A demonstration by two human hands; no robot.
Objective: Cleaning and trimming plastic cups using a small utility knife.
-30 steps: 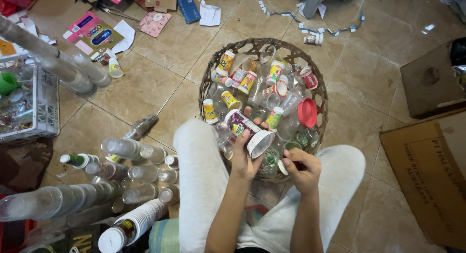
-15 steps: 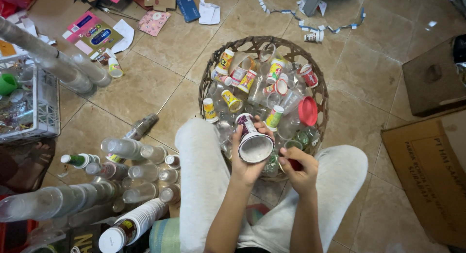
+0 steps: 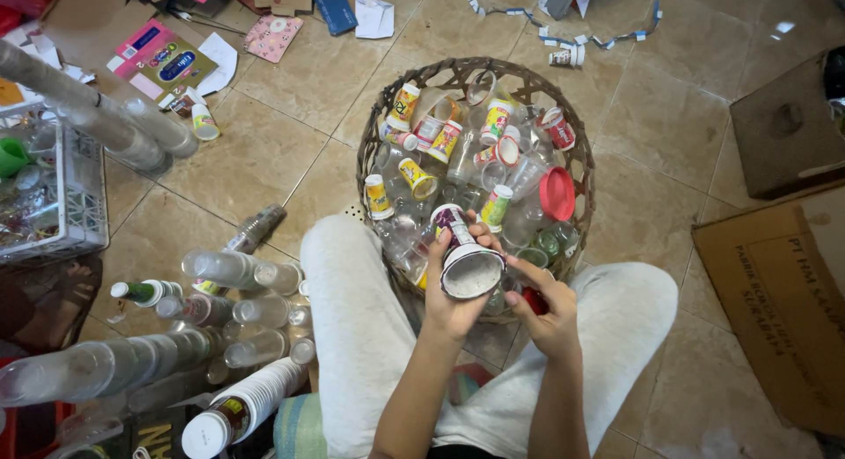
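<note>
Head view shows the left hand [image 3: 453,296] wrapped around a small printed cup [image 3: 465,257], with the cup's white open mouth turned up toward the camera. Just beside the cup, the right hand [image 3: 547,314] has its fingers curled near the rim, and I cannot tell if it holds anything. Right behind the held cup is a round woven basket [image 3: 378,142] full of more cups, and stacks of clear cups [image 3: 233,270] lie well off to the left of it.

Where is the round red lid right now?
The red lid lies at the right side of the woven basket, among clear cups, beyond the right hand.
</note>
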